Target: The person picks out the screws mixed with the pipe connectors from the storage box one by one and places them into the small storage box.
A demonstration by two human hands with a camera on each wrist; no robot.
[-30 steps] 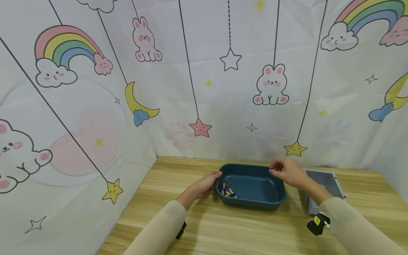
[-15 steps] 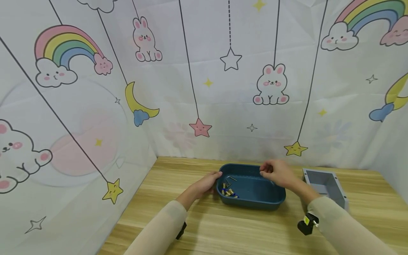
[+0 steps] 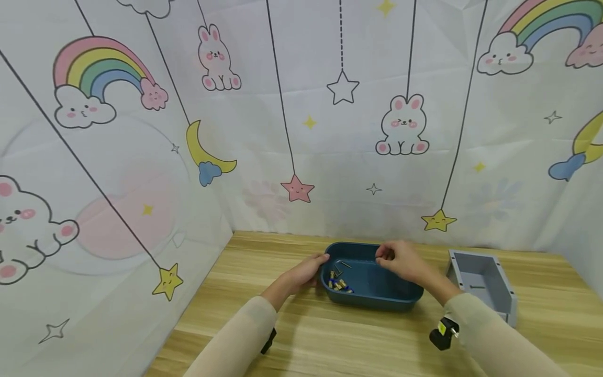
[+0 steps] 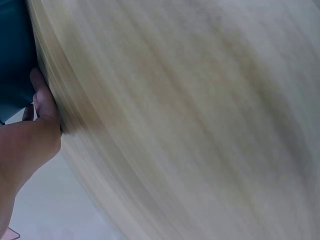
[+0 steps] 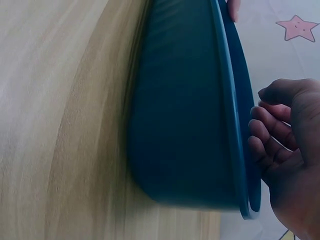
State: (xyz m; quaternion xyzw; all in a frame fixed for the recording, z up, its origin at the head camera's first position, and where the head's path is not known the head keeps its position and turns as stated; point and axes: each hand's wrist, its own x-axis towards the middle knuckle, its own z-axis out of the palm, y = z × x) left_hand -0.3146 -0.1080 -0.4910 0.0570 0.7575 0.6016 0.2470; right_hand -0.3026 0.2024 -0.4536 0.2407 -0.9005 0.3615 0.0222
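Note:
A dark blue plastic tub [image 3: 377,298] stands on the table with its long side towards me. My left hand [image 3: 303,273] grips its left end, thumb at the rim and fingers along the outer wall; the left wrist view shows that hand [image 4: 37,115] against the wall. Over the tub's far right part is my right hand [image 3: 400,260], its fingers loosely curled. Nothing shows between those fingers [image 5: 270,122] in the right wrist view. Several brass-coloured pieces with blue bands [image 3: 340,284] lie in the tub's near left corner, with a few screws [image 3: 346,264] behind them.
To the right of the tub stands a grey open box [image 3: 507,296] with a screw [image 3: 477,286] lying inside. Behind the wooden table [image 3: 264,246] hangs a white printed cloth [image 3: 348,157], close to the tub's far side. A small black device [image 3: 443,334] sits on the right wrist.
My right hand has moved left, from the tub's far right corner to farther over the tub, uncovering more of the grey box. The left hand keeps its hold.

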